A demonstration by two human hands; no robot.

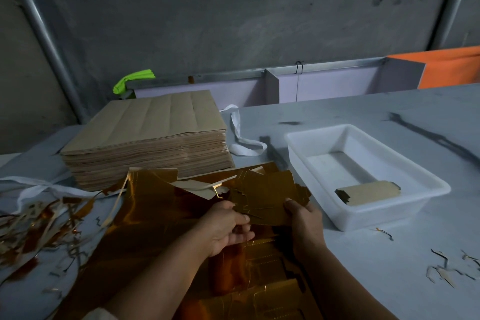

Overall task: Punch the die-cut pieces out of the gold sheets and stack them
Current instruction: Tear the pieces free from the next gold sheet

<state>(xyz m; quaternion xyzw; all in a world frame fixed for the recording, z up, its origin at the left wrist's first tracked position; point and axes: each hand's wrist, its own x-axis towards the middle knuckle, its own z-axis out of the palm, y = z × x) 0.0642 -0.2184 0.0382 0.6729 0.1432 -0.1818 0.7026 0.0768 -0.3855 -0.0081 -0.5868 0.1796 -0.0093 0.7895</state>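
Note:
A small bundle of punched gold die-cut pieces [267,195] is held above the table between both hands. My left hand [228,226] pinches its lower left edge with thumb on top. My right hand [304,218] grips its right edge. Beneath them lies a large gold sheet [155,221] with die-cut outlines, reaching to the near table edge. A tall stack of sheets [148,138], brown side up, stands behind it. One punched piece [368,192] lies brown side up in the white tray [311,138].
Gold and brown offcut strips [33,226] pile up at the left. A white strap [241,138] lies between stack and tray. Small paper scraps [446,265] are scattered at the right. A lilac partition [272,88] and an orange panel [452,67] stand at the table's back.

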